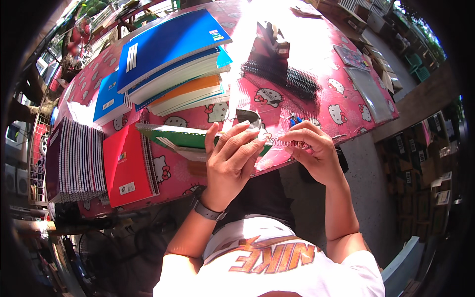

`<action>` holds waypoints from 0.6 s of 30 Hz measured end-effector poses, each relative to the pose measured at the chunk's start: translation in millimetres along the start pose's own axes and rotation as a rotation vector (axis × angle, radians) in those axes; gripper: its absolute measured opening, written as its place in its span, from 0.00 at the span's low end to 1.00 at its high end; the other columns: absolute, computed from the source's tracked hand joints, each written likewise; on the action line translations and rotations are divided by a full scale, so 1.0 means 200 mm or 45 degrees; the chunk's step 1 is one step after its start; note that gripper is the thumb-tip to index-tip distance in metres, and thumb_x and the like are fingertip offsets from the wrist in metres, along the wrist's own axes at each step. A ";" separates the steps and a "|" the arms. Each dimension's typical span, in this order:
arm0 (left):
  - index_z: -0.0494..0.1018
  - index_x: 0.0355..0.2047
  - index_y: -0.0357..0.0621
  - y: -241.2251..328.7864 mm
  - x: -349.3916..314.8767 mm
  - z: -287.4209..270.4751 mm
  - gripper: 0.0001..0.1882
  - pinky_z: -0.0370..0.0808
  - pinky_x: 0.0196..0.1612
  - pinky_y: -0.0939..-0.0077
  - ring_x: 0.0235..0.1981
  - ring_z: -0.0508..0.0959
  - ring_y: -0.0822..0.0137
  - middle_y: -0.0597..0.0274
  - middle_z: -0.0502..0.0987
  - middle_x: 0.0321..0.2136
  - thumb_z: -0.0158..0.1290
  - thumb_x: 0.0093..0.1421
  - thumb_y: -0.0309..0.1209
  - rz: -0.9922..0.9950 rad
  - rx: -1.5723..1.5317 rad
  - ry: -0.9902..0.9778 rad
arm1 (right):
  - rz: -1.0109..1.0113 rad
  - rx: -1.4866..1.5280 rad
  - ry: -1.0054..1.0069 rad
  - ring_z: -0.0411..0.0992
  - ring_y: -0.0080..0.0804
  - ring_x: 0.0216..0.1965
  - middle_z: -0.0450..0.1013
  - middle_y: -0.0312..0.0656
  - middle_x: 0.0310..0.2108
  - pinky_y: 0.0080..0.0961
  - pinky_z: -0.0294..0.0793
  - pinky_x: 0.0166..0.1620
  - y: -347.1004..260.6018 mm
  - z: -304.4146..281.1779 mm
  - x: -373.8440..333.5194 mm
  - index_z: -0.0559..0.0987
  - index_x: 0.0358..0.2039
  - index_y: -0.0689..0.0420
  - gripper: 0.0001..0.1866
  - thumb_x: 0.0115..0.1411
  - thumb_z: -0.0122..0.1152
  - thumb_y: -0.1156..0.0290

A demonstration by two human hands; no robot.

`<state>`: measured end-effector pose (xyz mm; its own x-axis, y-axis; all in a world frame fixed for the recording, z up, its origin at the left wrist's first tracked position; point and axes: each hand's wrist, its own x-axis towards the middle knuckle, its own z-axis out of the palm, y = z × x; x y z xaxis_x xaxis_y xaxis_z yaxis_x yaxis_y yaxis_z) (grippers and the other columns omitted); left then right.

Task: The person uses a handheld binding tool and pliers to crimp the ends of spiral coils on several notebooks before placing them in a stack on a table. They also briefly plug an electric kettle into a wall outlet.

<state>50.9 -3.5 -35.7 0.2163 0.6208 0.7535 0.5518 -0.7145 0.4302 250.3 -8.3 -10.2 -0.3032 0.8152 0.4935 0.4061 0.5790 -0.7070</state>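
Note:
My left hand point(231, 152), a dark watch on its wrist, is closed on a green-covered notebook point(195, 138) held edge-up at the table's near side. A row of punched holes runs along the notebook's edge. To its right, my right hand point(315, 147) pinches a thin reddish spiral binding coil point(297, 144) between thumb and fingers. The coil reaches from the notebook's right end into that hand. Whether it is threaded through the holes there cannot be made out. Just beyond the right fingers lies a small blue object point(295, 119), its kind unclear.
Pink patterned cloth covers the table point(336, 128). Left stand a stack of blue notebooks point(173, 47), a red spiral notebook point(127, 166) and a row of spiral-bound notebooks point(74, 163). Black coils point(287, 81) lie at the back; clear plastic sheets point(368, 94) lie right.

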 end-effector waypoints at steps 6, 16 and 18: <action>0.77 0.31 0.52 0.00 -0.02 0.01 0.11 0.49 0.60 0.62 0.43 0.75 0.65 0.68 0.77 0.34 0.59 0.46 0.25 0.044 0.048 0.038 | 0.071 0.094 -0.259 0.70 0.32 0.32 0.70 0.41 0.31 0.23 0.70 0.34 0.01 -0.04 0.00 0.74 0.39 0.59 0.14 0.50 0.56 0.82; 0.74 0.35 0.56 0.06 0.02 -0.06 0.14 0.54 0.49 0.66 0.33 0.73 0.72 0.75 0.74 0.30 0.58 0.46 0.29 0.001 -0.017 -0.148 | -0.019 -0.105 -0.337 0.72 0.38 0.29 0.70 0.46 0.30 0.30 0.71 0.34 -0.12 -0.04 0.04 0.67 0.51 0.56 0.21 0.55 0.52 0.78; 0.73 0.33 0.56 0.04 0.03 -0.08 0.12 0.53 0.48 0.64 0.34 0.72 0.73 0.76 0.73 0.30 0.59 0.46 0.33 0.085 0.028 -0.301 | -0.017 -0.100 -0.373 0.72 0.34 0.28 0.71 0.43 0.28 0.29 0.71 0.34 -0.06 -0.03 0.04 0.65 0.53 0.55 0.22 0.56 0.52 0.76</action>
<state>44.6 -11.1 -19.6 0.4338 0.6325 0.6417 0.5466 -0.7509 0.3706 247.6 -8.9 4.7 -0.5400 0.7753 0.3276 0.4622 0.5985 -0.6544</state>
